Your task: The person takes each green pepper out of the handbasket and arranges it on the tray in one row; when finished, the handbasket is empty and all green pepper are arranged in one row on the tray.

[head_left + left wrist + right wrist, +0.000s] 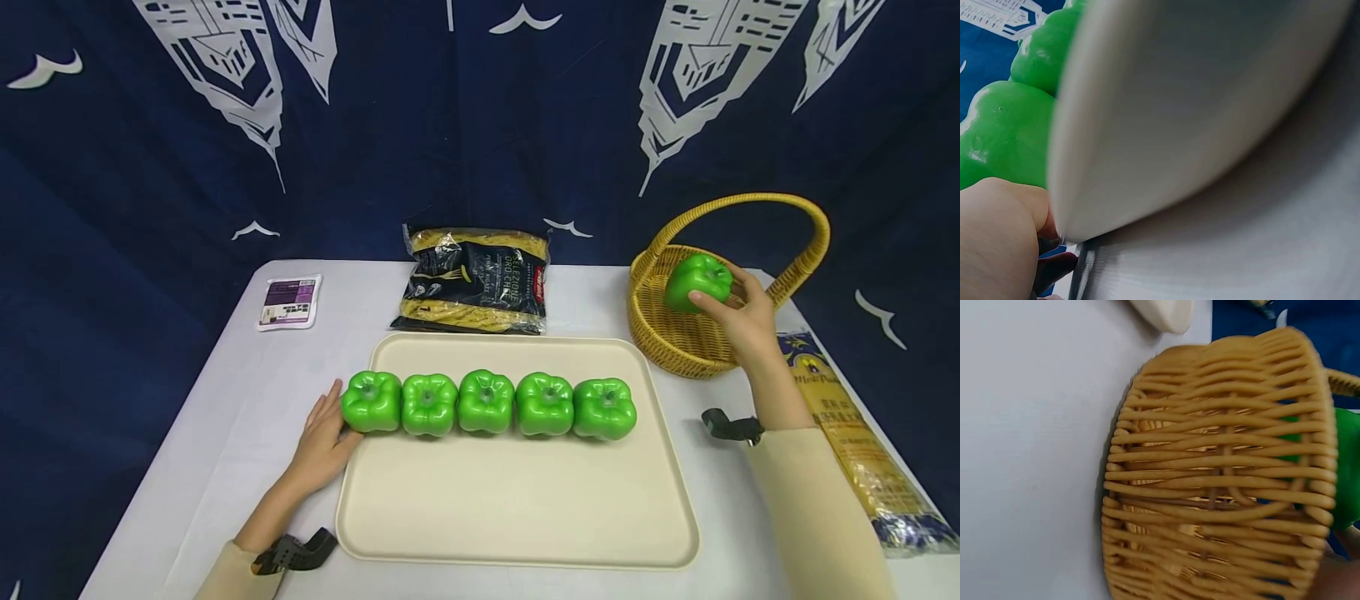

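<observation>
A green bell pepper point(697, 283) is held in my right hand point(742, 312), thumb on one side and fingers on the other, over the wicker basket point(678, 360). In the right wrist view the basket's woven side point(1222, 462) hides part of that pepper point(1347, 469). Several more green bell peppers point(486, 402) stand side by side in a row across the cream tray point(517, 508). At the tray's left edge my left hand point(324, 442) lies with extended fingers, right beside the leftmost pepper point(371, 401). The left wrist view shows this hand point(1000, 234) below the peppers, the tray rim point(1085, 156) covering much of the scene.
Behind the tray lies a bag of pasta point(476, 282). A small white and purple packet point(290, 302) is at the back left. Along the right table edge runs a long yellow and blue package point(847, 425), partly under my right arm. The basket's tall handle point(750, 200) arches above it.
</observation>
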{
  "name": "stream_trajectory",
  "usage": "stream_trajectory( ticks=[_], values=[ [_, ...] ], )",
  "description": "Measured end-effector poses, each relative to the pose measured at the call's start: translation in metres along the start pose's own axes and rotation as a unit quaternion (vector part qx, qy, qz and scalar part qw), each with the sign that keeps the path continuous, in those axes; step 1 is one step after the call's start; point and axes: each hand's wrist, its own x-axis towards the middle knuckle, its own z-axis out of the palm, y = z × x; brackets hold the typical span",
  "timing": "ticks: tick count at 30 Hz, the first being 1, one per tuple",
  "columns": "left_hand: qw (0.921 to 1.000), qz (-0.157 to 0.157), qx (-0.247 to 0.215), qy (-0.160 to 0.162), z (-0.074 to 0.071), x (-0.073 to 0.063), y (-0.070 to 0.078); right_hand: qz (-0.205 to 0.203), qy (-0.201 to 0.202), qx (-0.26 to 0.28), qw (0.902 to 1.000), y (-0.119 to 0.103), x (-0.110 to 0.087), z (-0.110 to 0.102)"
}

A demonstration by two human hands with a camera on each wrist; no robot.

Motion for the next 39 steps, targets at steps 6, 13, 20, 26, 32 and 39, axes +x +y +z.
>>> stream_trajectory(
  ticks=[6, 13, 20, 26, 32, 39],
  values=[
    [1.0, -0.002, 0.003, -0.004, 0.001, 0.001, 0.0, 0.005, 0.026, -0.002, 0.9996, 0.0, -0.029, -0.013],
    [1.0, 0.0, 0.003, -0.004, -0.001, 0.002, 0.002, -0.029, 0.053, 0.001, 0.9981, -0.001, -0.063, -0.028],
    [1.0, 0.001, 0.002, -0.004, 0.001, 0.002, 0.001, -0.093, 0.059, 0.016, 0.9938, 0.004, -0.093, -0.032],
    [0.9999, -0.008, -0.003, -0.011, 0.0, 0.003, 0.001, -0.162, 0.034, 0.054, 0.9848, 0.007, -0.114, -0.027],
    [0.9998, -0.014, -0.003, -0.014, 0.001, 0.002, 0.0, -0.194, -0.012, 0.045, 0.9798, 0.013, -0.128, -0.02],
    [0.9999, -0.006, 0.001, -0.009, -0.001, 0.001, 0.0, -0.192, -0.075, 0.028, 0.9781, 0.02, -0.133, -0.014]
  ],
)
